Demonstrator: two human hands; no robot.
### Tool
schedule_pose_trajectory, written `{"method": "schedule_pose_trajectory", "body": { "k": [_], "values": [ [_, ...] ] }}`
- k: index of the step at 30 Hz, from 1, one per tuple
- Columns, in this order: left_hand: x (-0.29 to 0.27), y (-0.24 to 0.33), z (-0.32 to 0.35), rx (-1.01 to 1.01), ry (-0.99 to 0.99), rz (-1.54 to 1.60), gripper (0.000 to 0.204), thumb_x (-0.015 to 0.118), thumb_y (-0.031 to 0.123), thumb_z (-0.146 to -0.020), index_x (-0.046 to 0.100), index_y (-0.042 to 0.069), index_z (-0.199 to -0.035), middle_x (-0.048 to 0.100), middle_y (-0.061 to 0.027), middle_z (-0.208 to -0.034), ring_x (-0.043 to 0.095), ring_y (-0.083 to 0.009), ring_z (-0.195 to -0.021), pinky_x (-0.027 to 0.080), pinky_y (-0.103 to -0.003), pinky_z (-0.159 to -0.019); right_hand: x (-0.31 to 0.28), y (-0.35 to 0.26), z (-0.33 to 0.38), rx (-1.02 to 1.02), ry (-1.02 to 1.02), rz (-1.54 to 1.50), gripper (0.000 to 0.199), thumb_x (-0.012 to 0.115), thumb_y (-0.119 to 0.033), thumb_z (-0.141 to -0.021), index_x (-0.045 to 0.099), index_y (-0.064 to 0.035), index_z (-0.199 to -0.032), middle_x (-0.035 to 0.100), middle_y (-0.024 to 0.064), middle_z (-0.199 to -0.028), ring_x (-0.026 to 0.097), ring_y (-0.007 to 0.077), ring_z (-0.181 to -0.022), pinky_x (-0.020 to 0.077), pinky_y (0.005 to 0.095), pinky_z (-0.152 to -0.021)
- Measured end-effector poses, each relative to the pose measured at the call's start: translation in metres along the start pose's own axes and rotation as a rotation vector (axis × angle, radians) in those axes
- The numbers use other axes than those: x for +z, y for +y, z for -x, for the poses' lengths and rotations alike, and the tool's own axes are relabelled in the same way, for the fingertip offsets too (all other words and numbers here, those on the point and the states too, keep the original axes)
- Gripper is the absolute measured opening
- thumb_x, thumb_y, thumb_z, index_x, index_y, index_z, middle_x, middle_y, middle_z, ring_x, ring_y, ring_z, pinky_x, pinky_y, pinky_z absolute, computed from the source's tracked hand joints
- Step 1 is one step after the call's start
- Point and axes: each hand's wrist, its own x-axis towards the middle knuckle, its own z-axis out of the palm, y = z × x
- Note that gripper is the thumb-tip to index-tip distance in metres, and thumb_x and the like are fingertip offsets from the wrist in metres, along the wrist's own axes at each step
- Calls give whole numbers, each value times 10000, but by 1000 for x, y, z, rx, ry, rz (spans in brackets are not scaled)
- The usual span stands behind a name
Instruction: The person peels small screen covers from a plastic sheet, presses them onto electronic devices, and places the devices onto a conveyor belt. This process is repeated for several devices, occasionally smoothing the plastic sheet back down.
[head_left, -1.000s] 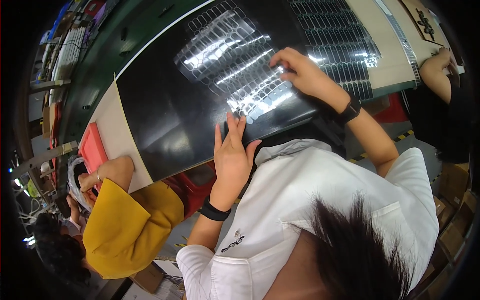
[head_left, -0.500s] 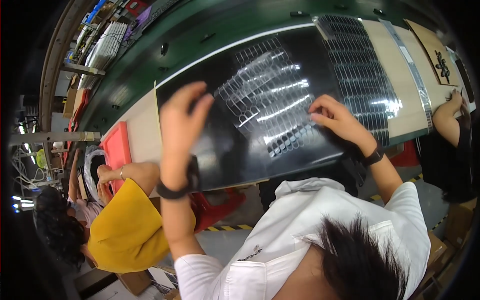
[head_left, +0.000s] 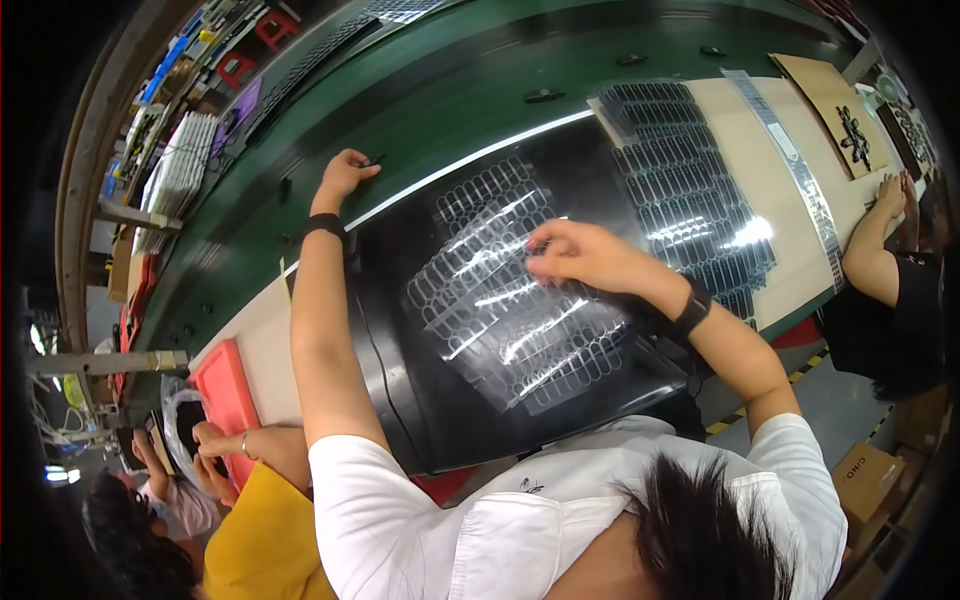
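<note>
My left hand (head_left: pixel 345 172) is stretched out over the far green conveyor belt (head_left: pixel 440 125), its fingers closed on a small black part (head_left: pixel 374 160). Nearer to me, my right hand (head_left: pixel 585 255) hangs above a loose pile of clear plastic sheets (head_left: pixel 510 300) with rows of rounded outlines. Its thumb and fingertips are drawn together; whatever they may hold is too small to make out. The sheets lie overlapping and askew on a shiny black mat (head_left: pixel 400 400), and glare hides some of their outlines.
More clear sheets with dark rounded outlines (head_left: pixel 690 190) lie to the right, beside a long clear strip (head_left: pixel 795 150) and a brown board (head_left: pixel 820 110). Small black parts (head_left: pixel 545 96) sit along the belt. Co-workers sit on both sides; a red tray (head_left: pixel 228 385) is at left.
My left hand has moved away over the belt and now grips a small black part. My right hand has moved left, from the sheets' right edge to above their middle. The view has shifted.
</note>
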Motion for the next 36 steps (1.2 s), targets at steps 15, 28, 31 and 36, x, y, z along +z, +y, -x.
{"method": "schedule_pose_trajectory", "body": {
  "k": [15,28,31,36],
  "values": [
    [-46,19,57,-11,178,319,258,659,230,-703,565,20,-819,525,4,-690,474,-83,-649,382,-209,-603,-4,-79,24,-291,-377,-447,460,472,-184,-838,298,-92,-1253,529,5,-599,438,28,-435,305,148,-358],
    [9,145,152,360,-7,95,238,675,184,-660,566,26,-801,538,-27,-704,499,-108,-682,396,-220,-646,-35,1,-28,20,302,899,575,585,-295,-741,335,-52,-1198,536,125,-766,547,222,-621,446,285,-555],
    [38,158,159,428,-27,-5,267,672,179,-652,557,10,-823,546,-63,-707,513,-127,-693,405,-234,-646,-37,0,-36,-300,444,1185,559,607,-282,-713,374,-52,-1166,527,139,-876,551,265,-757,447,319,-667],
    [58,159,174,518,61,-18,232,642,133,-672,553,-15,-827,557,-86,-718,534,-150,-701,424,-261,-644,-27,-5,-59,-315,181,982,508,649,-257,-661,445,-61,-1083,501,118,-949,514,264,-865,416,329,-739]
  ]
}}
